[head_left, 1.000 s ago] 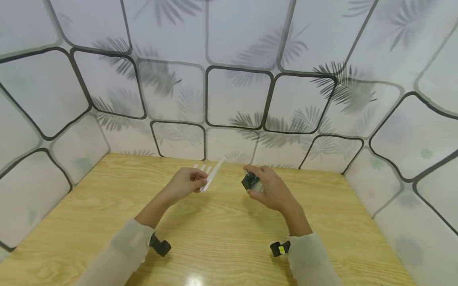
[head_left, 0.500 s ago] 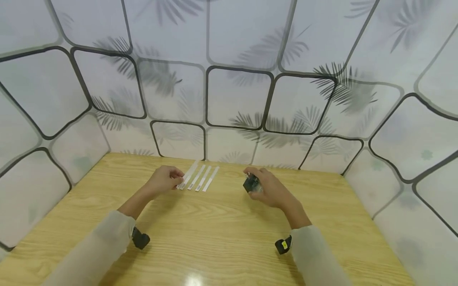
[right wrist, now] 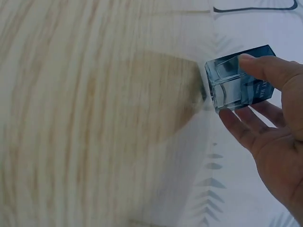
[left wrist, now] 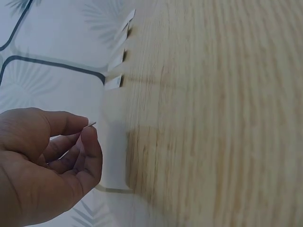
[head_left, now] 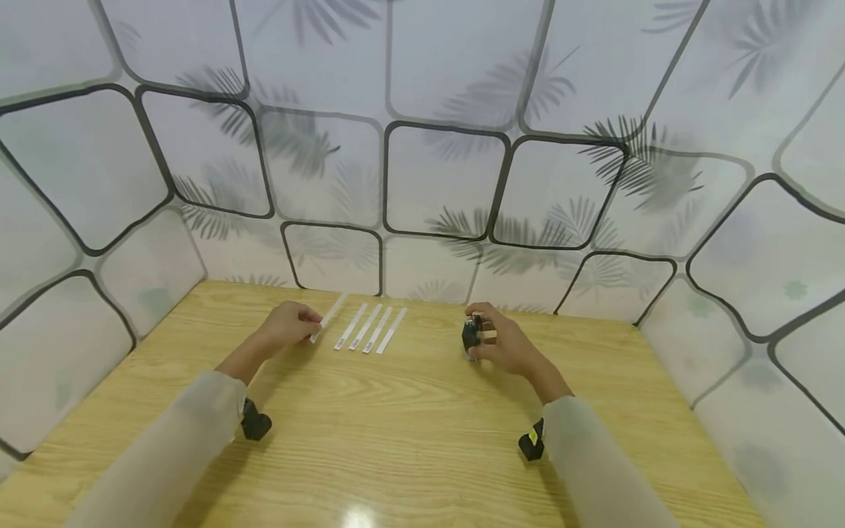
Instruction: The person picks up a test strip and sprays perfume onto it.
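Note:
My left hand (head_left: 287,326) pinches the near end of a narrow white paper strip (head_left: 334,311) between thumb and fingers. In the left wrist view this strip (left wrist: 92,124) shows only as a thin edge at the fingertips. To its right, several matching white strips (head_left: 379,330) lie side by side on the table, most with small dark print at the near end. My right hand (head_left: 511,345) grips a dark blue glass perfume bottle (head_left: 470,336). The right wrist view shows the bottle's (right wrist: 229,92) clear thick base facing the table, with pale lettering on the side and fingers round it.
The light wood table (head_left: 396,440) ends at the back against a white wall covering (head_left: 436,183) with dark outlines and leaf prints, which also rises on both sides. Black cameras sit on the left wrist (head_left: 254,422) and right wrist (head_left: 531,444).
The left hand has moved left, drawing one strip away from the others, which it had overlapped and now lie uncovered. The right hand has shifted slightly right and turned the bottle more upright.

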Motion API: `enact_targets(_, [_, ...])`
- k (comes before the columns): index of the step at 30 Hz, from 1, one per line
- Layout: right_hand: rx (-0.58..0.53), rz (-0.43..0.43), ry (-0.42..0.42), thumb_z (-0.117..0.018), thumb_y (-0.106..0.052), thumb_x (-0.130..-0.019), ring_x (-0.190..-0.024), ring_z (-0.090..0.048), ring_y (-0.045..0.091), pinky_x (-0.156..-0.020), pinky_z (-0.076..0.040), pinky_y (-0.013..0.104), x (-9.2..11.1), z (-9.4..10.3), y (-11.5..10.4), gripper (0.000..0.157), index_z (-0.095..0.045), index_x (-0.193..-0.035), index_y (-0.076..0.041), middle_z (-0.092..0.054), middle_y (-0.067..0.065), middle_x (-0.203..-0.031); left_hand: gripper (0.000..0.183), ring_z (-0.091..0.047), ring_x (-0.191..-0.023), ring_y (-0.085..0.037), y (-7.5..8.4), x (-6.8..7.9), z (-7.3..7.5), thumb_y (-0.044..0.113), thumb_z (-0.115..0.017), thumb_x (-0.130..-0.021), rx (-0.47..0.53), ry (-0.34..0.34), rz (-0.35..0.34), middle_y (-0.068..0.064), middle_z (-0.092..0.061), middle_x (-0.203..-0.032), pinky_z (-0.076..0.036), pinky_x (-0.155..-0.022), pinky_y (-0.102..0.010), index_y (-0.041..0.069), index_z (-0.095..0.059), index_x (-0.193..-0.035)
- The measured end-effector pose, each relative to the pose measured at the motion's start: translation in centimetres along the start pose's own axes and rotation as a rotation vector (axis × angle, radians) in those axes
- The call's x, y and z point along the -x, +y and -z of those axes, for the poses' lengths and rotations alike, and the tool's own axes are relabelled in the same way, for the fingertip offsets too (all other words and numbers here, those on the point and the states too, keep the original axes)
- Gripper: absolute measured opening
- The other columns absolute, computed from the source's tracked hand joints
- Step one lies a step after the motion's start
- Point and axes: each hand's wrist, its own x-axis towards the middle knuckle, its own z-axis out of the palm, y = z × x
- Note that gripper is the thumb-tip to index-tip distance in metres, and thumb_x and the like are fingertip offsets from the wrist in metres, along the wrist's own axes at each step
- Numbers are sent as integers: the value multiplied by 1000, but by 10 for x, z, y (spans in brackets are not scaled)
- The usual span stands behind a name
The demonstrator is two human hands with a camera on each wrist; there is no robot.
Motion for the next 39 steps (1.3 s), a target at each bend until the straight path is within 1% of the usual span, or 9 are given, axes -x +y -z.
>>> enact_targets(4, [-57, 19, 14, -76, -1, -91, -131, -53, 42, -100, -53, 52, 1, 1, 4, 67, -42, -145, -24, -48, 23, -145, 28, -64, -77, -19, -1, -4, 0, 6, -59, -103, 0, 1, 33, -17, -68, -101, -56, -71, -33, -11, -63, -124])
enact_targets(9, [-90, 39, 21, -74, 3, -92, -133, -50, 45, -101, -52, 55, 1, 1, 6, 67, -41, -145, -20, -45, 25, -149, 29, -64, -78, -17, -3, -8, -2, 6, -60, -102, 24, -9, 60, -19, -67, -108, -57, -70, -29, -12, -63, -124])
enact_targets(15, [-106, 11, 59, -75, 3, -91, -134, -50, 43, -100, -53, 53, 2, 0, 10, 66, -42, -142, -22, -45, 24, -149, 28, -64, -76, -15, -6, -10, -4, 5, -62, -100, 40, -9, 83, -20, -66, -109, -58, -68, -26, -11, -64, -123])
enact_targets(21, [-98, 4, 68, -76, 2, -91, -134, -52, 41, -99, -55, 49, 3, -1, 14, 67, -40, -142, -23, -47, 24, -148, 28, -65, -75, -13, -8, -13, -4, 6, -64, -99, 45, -5, 102, -19, -67, -110, -58, -67, -24, -10, -65, -122])
enact_targets(24, [-97, 4, 69, -76, 1, -90, -133, -53, 41, -98, -56, 48, 3, -1, 14, 67, -41, -142, -24, -47, 24, -148, 28, -66, -76, -13, -9, -15, -5, 7, -65, -99, 48, -7, 99, -19, -67, -112, -59, -69, -25, -9, -65, -122])
enact_targets(30, [-90, 27, 61, -76, 1, -91, -133, -53, 42, -97, -56, 47, 4, 0, 13, 67, -40, -142, -21, -48, 27, -148, 28, -66, -80, -15, -9, -16, -5, 8, -65, -100, 52, -42, 68, -19, -67, -113, -60, -72, -27, -9, -65, -123])
enact_targets(35, [-86, 2, 66, -76, 0, -91, -132, -54, 41, -97, -56, 47, 5, 1, 12, 66, -40, -141, -24, -49, 26, -148, 28, -66, -81, -15, -8, -18, -6, 7, -65, -100, 47, -50, 58, -18, -67, -112, -59, -72, -27, -10, -65, -122])
enact_targets(39, [-76, -11, 67, -76, 0, -91, -134, -53, 41, -98, -55, 48, 6, 2, 14, 67, -39, -144, -18, -47, 26, -151, 27, -66, -81, -14, -8, -19, -7, 6, -66, -99, 38, -53, 65, -17, -67, -111, -59, -72, -27, -10, -66, -122])
